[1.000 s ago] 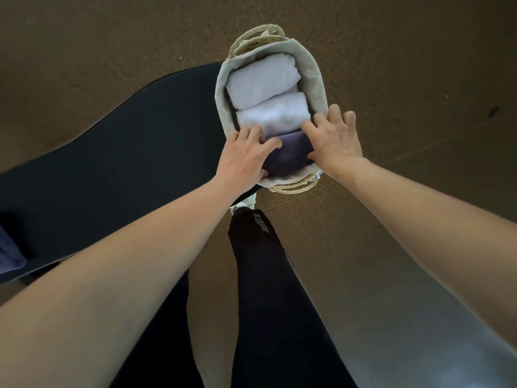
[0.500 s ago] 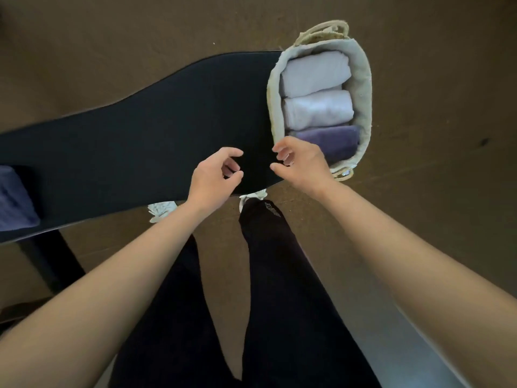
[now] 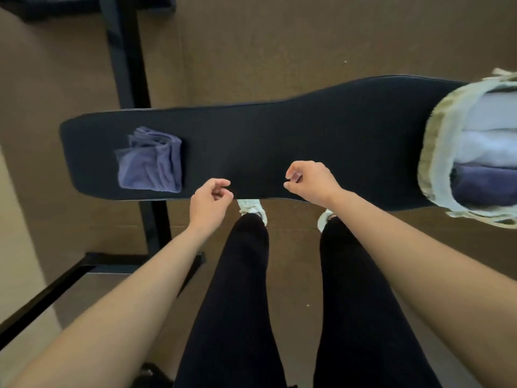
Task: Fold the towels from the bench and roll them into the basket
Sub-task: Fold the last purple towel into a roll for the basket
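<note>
Both hands hover just above the near edge of the bench (image 3: 279,141), placed between the job's 2 ends. The left hand (image 3: 208,201) is nearer the purple towel (image 3: 151,161), which lies loosely folded at the bench's left end, well apart from the basket (image 3: 436,152) at the right end. The right hand (image 3: 310,182) is on the basket's side. Each hand's fingers are loosely curled and hold nothing, probably ready to reach for that towel next. Inside the basket 3 soft rolls lie side by side to fill its width: 2 pale rolls (image 3: 486,147) and 1 dark purple roll (image 3: 484,186). The bench top is smooth, matte black and long with rounded ends. The basket looks oval, lined in coarse beige cloth; the towel is thin, limp and creased.
</note>
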